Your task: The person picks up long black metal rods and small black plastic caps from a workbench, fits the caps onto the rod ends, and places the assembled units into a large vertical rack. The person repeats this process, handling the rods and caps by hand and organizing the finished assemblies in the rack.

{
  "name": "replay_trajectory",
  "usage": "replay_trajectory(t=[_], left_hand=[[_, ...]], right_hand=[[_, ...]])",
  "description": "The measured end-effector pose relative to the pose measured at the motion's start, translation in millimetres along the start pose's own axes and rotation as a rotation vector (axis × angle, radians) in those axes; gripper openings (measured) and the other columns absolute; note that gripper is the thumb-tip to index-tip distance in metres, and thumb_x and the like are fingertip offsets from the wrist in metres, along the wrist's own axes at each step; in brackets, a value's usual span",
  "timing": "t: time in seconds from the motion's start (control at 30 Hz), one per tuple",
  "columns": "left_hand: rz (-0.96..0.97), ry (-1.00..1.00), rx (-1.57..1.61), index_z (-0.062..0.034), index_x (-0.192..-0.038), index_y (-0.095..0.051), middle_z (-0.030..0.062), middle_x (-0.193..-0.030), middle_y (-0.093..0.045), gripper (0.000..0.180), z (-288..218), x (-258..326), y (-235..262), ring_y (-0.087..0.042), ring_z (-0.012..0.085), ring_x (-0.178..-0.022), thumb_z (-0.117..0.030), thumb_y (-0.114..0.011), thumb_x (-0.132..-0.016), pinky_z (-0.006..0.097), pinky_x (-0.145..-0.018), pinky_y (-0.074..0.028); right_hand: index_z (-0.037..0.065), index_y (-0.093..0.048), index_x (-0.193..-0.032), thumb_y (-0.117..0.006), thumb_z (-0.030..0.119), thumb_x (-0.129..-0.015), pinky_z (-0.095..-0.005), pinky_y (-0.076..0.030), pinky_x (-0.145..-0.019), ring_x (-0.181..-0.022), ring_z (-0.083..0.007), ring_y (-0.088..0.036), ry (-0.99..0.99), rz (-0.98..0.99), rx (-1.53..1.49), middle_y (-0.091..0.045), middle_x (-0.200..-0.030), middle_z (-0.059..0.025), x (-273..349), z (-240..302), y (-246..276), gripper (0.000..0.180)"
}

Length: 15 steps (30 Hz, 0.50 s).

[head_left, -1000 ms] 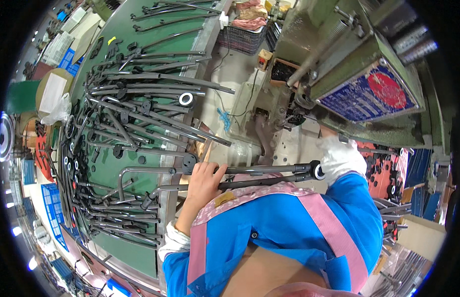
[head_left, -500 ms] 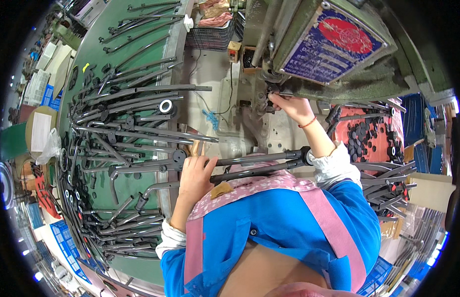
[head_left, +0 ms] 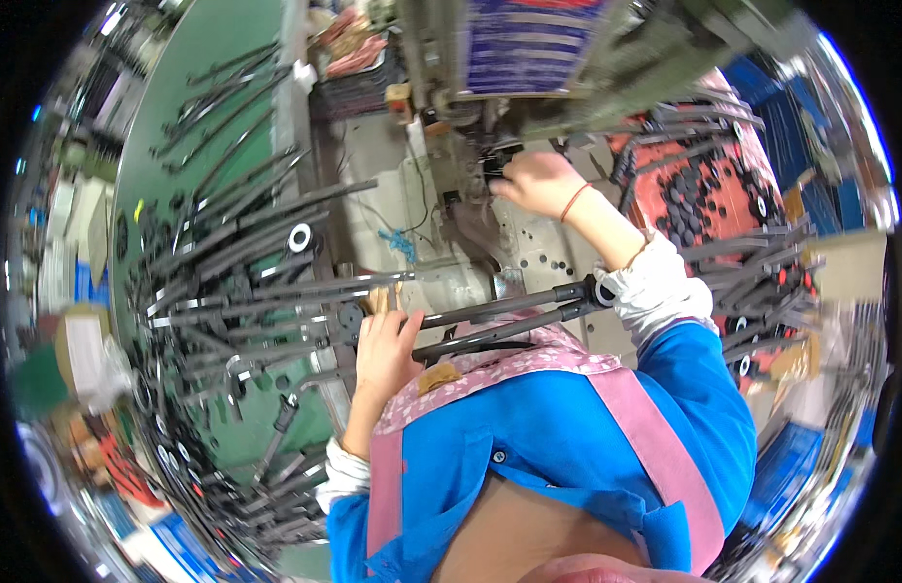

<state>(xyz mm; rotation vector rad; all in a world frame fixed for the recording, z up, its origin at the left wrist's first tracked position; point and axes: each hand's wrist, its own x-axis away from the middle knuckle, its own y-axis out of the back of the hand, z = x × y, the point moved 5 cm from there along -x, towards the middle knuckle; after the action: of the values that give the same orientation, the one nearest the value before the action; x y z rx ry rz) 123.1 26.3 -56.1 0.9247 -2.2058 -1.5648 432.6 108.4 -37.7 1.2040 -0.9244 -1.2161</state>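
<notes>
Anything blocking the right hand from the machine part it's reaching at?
Nothing visible does. The right hand is already at the dark machine part, fingers on or right beside it. The left hand rests on the black rods lying nearer the body.

A factory assembly workshop: long dark metal rods (head_left: 247, 243) lie heaped across a green-topped desk (head_left: 208, 87), beside a grey-green bench machine (head_left: 567, 68); right of the machine, a red bin of small black parts (head_left: 703, 194).
</notes>
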Motion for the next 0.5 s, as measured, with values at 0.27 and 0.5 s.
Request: replay_trajectory(t=[0.27,0.5], left_hand=[[0.011,0.061,-0.035,-0.0076,-0.118,-0.061,0.0094,-0.102,-0.058,0.070,-29,-28,-15,-0.053,0.0307,-0.099,-0.014,-0.081,-0.052,0.043,-0.089,-0.040],[-0.290,-0.111,-0.376,-0.0007,-0.135,-0.045,0.0167,-0.135,-0.044,0.049,-43,-33,-24,-0.041,0.0366,-0.127,0.000,-0.051,-0.087,0.047,-0.108,-0.031]], right_hand=[[0.005,-0.057,-0.100,-0.080,0.037,-0.060,-0.0450,-0.052,-0.070,-0.080,-0.0365,-0.064,0.249,0.212,-0.318,-0.063,-0.085,-0.0138,114,104,-36,0.056],[0.005,-0.056,-0.088,-0.078,0.031,-0.056,-0.0449,-0.051,-0.062,-0.074,-0.0347,-0.063,0.237,0.086,-0.267,-0.062,-0.078,-0.0117,152,43,-6,0.047]])
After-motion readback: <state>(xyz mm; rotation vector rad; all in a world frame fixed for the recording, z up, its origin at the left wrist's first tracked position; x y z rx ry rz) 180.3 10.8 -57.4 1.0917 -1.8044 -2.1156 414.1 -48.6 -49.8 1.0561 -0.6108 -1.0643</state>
